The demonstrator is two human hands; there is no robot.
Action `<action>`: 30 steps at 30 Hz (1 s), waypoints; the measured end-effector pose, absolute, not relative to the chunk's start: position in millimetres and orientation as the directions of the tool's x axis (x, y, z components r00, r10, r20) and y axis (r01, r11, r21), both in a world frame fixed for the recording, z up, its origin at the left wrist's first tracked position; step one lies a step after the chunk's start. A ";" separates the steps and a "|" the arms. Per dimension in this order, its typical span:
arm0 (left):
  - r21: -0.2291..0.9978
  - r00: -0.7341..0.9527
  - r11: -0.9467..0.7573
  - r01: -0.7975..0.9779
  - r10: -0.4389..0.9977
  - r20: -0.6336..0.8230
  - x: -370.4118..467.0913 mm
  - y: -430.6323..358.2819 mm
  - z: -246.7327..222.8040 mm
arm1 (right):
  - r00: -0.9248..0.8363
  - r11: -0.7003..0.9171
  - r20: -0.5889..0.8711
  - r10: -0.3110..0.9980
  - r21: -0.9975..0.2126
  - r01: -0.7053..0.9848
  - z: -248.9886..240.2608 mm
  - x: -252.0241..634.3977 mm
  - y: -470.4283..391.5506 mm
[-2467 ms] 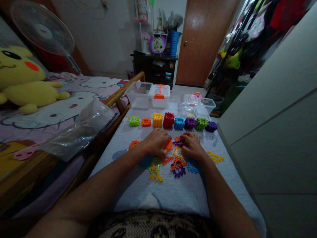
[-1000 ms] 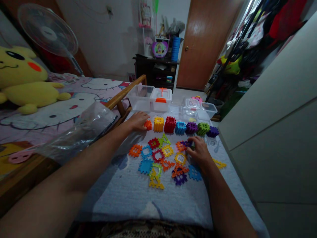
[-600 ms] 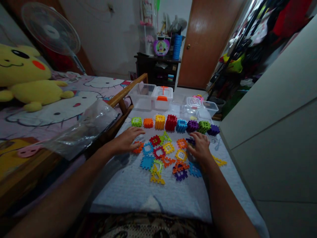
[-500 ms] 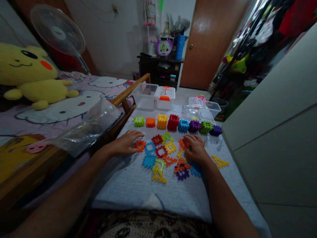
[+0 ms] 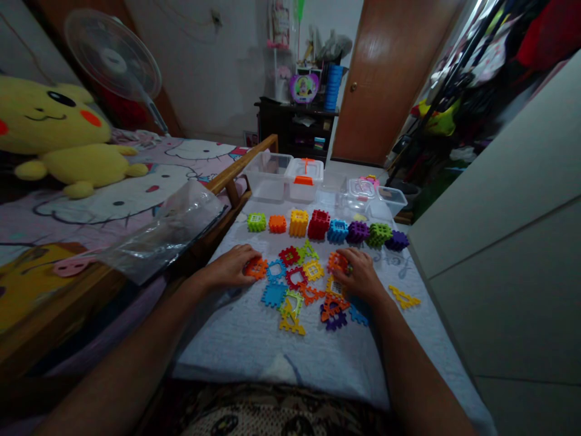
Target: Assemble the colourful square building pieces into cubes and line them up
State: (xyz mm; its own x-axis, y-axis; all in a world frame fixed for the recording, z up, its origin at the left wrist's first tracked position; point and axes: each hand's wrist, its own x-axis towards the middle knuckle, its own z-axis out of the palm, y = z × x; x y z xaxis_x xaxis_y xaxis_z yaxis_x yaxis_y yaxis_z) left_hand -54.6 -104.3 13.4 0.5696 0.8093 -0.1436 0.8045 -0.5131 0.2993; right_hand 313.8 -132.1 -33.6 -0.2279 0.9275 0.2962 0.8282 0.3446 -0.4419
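Note:
My left hand (image 5: 235, 265) is closed on the edge of an orange notched building tile (image 5: 258, 269) at the left of a loose group. My right hand (image 5: 358, 272) pinches another orange building tile (image 5: 336, 261) on the group's right side; its fingers partly cover it. Between the hands lie flat interlocking tiles: a red window tile (image 5: 289, 255), a blue frame (image 5: 276, 271), a yellow window tile (image 5: 313, 270), a red frame (image 5: 296, 278) and a solid blue square (image 5: 274, 295). Below my right hand, orange triangular tiles (image 5: 333, 306) overlap a purple tile (image 5: 336, 321).
Behind the tiles runs a row of stacked blocks, including a red stack (image 5: 319, 224) and a purple one (image 5: 358, 232). Clear plastic boxes (image 5: 267, 178) stand at the far edge. A yellow triangle (image 5: 403, 297) lies right. A wooden bed rail (image 5: 245, 162) borders the left side.
My left hand has moved slightly right and its fingers have closed on the orange tile. My right hand has drawn its orange tile into a pinch, tilting it a little.

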 end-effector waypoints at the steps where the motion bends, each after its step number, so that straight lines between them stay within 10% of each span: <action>1: 0.301 0.561 -0.506 0.809 0.816 -0.138 -55.1 -104.5 13.6 | -0.230 0.359 0.313 0.921 -0.461 0.812 -32.2 312.1 -132.1; 13: 0.367 0.608 -0.606 0.705 0.784 0.127 7.9 -113.9 32.0 | -0.211 0.429 0.393 0.895 -0.628 0.649 -27.4 293.0 -134.5; 30: 0.110 0.652 -0.646 0.755 0.757 -0.035 94.1 -109.4 13.3 | -0.042 0.377 0.485 0.874 -0.619 0.689 -36.6 309.2 -128.7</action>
